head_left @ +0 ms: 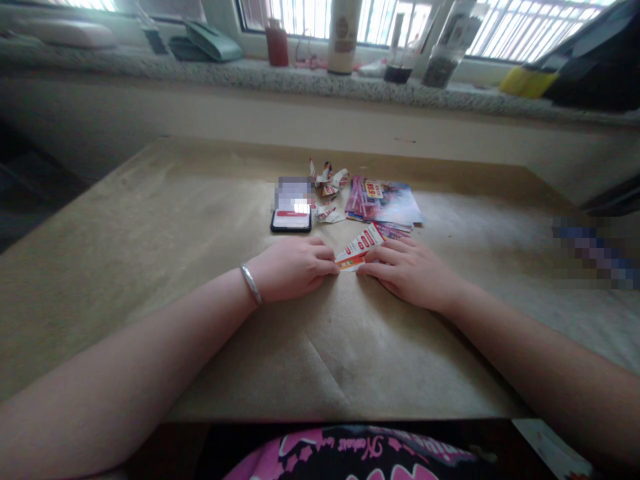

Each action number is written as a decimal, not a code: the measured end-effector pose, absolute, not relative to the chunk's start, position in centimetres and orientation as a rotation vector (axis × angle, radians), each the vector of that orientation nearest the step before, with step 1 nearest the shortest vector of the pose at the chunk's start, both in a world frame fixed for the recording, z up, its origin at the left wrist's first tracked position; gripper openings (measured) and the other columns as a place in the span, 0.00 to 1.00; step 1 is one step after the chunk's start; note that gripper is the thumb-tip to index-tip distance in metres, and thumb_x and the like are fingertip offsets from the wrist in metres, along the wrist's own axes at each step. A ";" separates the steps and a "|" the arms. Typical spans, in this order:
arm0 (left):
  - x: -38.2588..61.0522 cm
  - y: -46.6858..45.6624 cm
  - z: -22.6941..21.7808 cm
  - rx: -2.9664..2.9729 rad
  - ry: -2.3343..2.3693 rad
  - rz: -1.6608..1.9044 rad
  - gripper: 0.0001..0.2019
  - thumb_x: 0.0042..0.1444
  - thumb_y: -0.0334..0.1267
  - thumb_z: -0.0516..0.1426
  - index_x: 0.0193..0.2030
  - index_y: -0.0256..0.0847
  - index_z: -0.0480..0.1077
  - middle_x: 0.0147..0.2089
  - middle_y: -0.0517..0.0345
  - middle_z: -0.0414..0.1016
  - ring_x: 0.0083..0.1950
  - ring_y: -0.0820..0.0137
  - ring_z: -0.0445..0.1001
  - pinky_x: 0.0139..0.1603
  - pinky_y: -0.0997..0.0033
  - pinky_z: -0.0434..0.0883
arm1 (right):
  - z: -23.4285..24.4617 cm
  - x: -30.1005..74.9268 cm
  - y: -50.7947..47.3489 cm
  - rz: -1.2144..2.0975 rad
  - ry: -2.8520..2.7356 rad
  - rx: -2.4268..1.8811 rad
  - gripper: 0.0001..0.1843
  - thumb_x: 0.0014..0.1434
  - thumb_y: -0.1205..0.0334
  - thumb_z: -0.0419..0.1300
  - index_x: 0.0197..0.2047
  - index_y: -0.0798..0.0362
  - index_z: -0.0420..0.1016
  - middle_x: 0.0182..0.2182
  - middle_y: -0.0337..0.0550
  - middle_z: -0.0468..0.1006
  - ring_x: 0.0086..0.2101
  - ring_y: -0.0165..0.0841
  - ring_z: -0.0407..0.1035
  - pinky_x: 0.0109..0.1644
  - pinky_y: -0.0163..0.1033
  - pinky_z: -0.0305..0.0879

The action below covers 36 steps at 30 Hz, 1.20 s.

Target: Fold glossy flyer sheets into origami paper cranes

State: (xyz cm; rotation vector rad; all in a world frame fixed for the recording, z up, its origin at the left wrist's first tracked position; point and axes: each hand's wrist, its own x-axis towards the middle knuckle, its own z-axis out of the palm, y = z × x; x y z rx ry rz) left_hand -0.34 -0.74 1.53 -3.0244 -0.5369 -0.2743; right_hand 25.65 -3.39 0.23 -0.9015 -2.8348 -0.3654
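A folded piece of printed paper (pixel 357 247), white, red and orange, lies on the table between my hands. My left hand (pixel 295 268), with a silver bracelet on its wrist, pinches the paper's left tip between thumb and fingers. Across its right part rests my right hand (pixel 407 270), fingers extended and pressing it against the table; they cover part of the paper. Just beyond are several folded paper shapes (pixel 330 181), a phone (pixel 291 220) with a lit, partly blurred screen, and a stack of colourful leaflets (pixel 387 202).
The table (pixel 150 220) has a brownish covering with a crease near the front. Behind it, a stone windowsill (pixel 280 79) bears a red container (pixel 277 43), several bottles and jars, and a green folded case (pixel 213 41). A pixelated patch blurs something at the right edge.
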 end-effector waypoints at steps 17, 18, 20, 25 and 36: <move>-0.4 -0.7 1.4 -3.025 -0.551 -0.246 0.13 0.60 0.31 0.51 0.46 0.42 0.75 0.42 0.55 0.77 0.43 0.67 0.71 0.41 0.69 0.70 | 0.1 27.8 -3.8 -0.353 -2.807 -0.927 0.14 0.65 0.64 0.51 0.47 0.46 0.76 0.44 0.43 0.78 0.42 0.36 0.68 0.45 0.41 0.58; -0.4 -0.7 1.4 -3.027 -0.553 -0.248 0.13 0.60 0.31 0.51 0.46 0.42 0.75 0.42 0.55 0.77 0.43 0.67 0.71 0.42 0.69 0.70 | 0.1 28.0 -3.8 -0.357 -2.808 -0.931 0.14 0.65 0.64 0.52 0.48 0.45 0.76 0.44 0.43 0.78 0.41 0.36 0.68 0.45 0.42 0.58; -0.4 -0.6 1.4 -3.032 -0.554 -0.249 0.13 0.60 0.31 0.51 0.46 0.42 0.75 0.42 0.54 0.77 0.44 0.68 0.71 0.42 0.69 0.70 | 0.0 28.2 -3.8 -0.368 -2.814 -0.936 0.14 0.65 0.64 0.52 0.49 0.45 0.76 0.44 0.43 0.78 0.41 0.36 0.67 0.46 0.42 0.58; -0.5 -0.6 1.4 -3.060 -0.581 -0.247 0.14 0.61 0.31 0.50 0.46 0.42 0.75 0.44 0.55 0.77 0.45 0.67 0.71 0.43 0.69 0.70 | -0.2 28.7 -3.9 -0.379 -2.813 -0.952 0.14 0.65 0.63 0.51 0.48 0.45 0.76 0.44 0.44 0.78 0.42 0.37 0.67 0.46 0.42 0.60; -0.7 -0.6 2.0 -3.034 -0.567 -0.163 0.14 0.60 0.32 0.50 0.46 0.42 0.75 0.45 0.56 0.77 0.45 0.67 0.72 0.44 0.69 0.70 | -0.6 30.1 -3.7 -0.307 -2.774 -0.924 0.15 0.64 0.67 0.50 0.45 0.48 0.77 0.43 0.45 0.77 0.41 0.35 0.68 0.43 0.40 0.64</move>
